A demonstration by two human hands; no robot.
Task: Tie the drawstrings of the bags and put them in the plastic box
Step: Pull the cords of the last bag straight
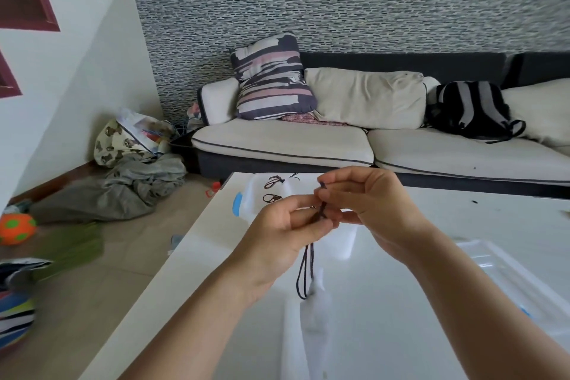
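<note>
Both hands raised above white counter (401, 302), working dark drawstring (309, 268) of white bag (311, 321). Left hand (277, 244) pinches cord at mid-length, fingers (308, 225) curled and clamped on it. Right hand (367, 203) pinches cord's upper end, fingertips (327, 187) closed on it, tip of cord poking out just above. Short stretch of cord runs taut between the two pinches; below left hand, drawstring hangs down as a narrow loop into bag's neck. Bag dangles under the hands, lower part blurred; cannot tell whether it touches counter. Knot state not readable, cord there mostly hidden by fingers. Clear plastic box (256, 194) with blue latch (237, 203) sits on counter just behind the hands, partly hidden by them; white bags with tied dark cords (272, 183) already inside. Clear lid (509, 274) lies flat on counter at right, well apart from box. Past counter: sofa (308, 139) with striped pillow (271, 77) and backpack (472, 108). On floor at left: grey cloth heap (135, 185), orange ball (17, 228).
</note>
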